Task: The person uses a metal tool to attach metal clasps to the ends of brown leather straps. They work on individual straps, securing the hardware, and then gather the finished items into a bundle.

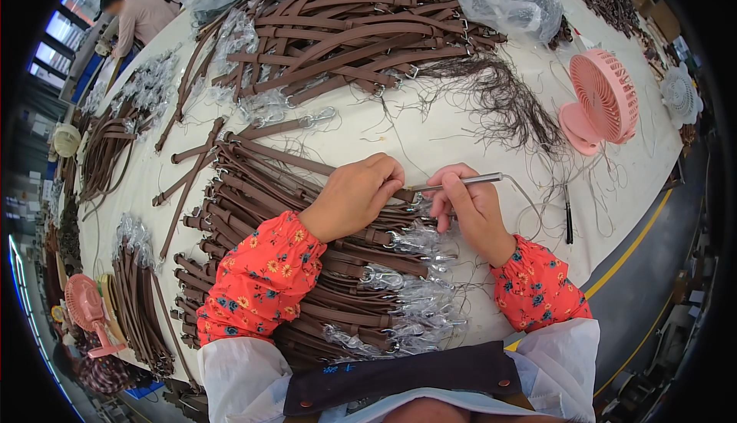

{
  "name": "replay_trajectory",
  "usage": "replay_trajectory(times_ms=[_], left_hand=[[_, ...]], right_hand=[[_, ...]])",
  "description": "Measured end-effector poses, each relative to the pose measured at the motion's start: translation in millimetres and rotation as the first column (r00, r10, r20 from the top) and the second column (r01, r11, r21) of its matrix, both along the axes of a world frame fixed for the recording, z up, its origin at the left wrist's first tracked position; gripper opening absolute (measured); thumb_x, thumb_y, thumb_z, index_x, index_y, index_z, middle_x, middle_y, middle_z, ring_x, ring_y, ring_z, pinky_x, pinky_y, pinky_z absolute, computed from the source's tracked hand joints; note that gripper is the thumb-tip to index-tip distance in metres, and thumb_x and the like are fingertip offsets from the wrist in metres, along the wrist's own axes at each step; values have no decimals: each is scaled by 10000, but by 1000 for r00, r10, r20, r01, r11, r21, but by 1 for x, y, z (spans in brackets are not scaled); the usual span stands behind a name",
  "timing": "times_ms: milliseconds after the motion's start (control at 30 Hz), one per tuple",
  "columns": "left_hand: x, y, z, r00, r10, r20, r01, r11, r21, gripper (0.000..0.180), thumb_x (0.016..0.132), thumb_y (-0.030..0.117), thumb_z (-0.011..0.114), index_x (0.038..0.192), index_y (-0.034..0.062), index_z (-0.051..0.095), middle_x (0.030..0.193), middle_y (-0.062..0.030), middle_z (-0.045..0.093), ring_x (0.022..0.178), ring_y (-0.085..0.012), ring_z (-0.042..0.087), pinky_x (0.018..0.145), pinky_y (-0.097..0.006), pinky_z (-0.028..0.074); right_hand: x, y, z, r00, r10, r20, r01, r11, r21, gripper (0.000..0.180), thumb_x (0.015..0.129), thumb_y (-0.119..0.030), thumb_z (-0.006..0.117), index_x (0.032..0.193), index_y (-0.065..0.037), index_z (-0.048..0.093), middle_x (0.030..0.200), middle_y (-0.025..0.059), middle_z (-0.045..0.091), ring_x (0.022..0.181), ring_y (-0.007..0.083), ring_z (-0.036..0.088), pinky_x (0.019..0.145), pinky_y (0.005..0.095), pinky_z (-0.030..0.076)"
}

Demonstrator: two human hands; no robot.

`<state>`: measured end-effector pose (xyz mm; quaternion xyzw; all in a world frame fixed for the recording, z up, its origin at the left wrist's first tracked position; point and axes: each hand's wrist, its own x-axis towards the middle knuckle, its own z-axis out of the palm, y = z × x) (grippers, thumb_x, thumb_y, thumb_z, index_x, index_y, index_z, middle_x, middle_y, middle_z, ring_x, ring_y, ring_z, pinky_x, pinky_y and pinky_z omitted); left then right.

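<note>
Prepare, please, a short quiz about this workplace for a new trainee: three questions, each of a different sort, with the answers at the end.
1. What does the person's right hand hold?

2. True or false: the person's left hand is empty.

3. Which colour is the fan nearest to the right hand?
A) green
B) black
C) pink

Key:
1. A metal pen-shaped tool.
2. False; it pinches a brown strap.
3. C.
</note>
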<state>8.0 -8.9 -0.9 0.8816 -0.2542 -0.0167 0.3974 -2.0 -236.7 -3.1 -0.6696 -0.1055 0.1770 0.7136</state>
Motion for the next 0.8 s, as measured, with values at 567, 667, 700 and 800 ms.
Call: replay_trajectory(times_ms=[567,667,700,800], left_hand=[[-2,1,2,976,116,-184,-146,977,-158,92,898,51,604,987,29,597,932,-112,633,735,-263,603,665,-320,473],[2,4,3,973,228,22,-220,959,-180,145,854,73,671,983,45,609,988,-84,637,831,-253,605,752,-335,471],[2,7,2,975,179,135,-167,982,-92,163,837,84,692,976,50,614,997,-78,635,862,-255,596,782,-346,460],[2,12,3,957,14,289,-50,991,121,210,788,113,743,957,67,628,1012,-59,631,939,-262,572,860,-377,426]], right_hand=[[0,0,-2,1000,2,20,-2,1000,24,368,1055,-313,428,1050,18,590,710,45,617,514,70,552,499,196,428],[0,-1,-3,1000,-8,19,7,998,60,349,1052,-308,437,1064,11,579,742,53,626,538,75,559,521,208,444],[-1,-1,-3,1000,-11,19,10,997,73,340,1051,-305,441,1070,8,575,754,56,629,549,76,562,529,212,450],[-1,-3,-6,998,-20,66,12,993,118,273,1040,-253,477,1093,1,563,795,65,640,617,84,594,576,217,478]])
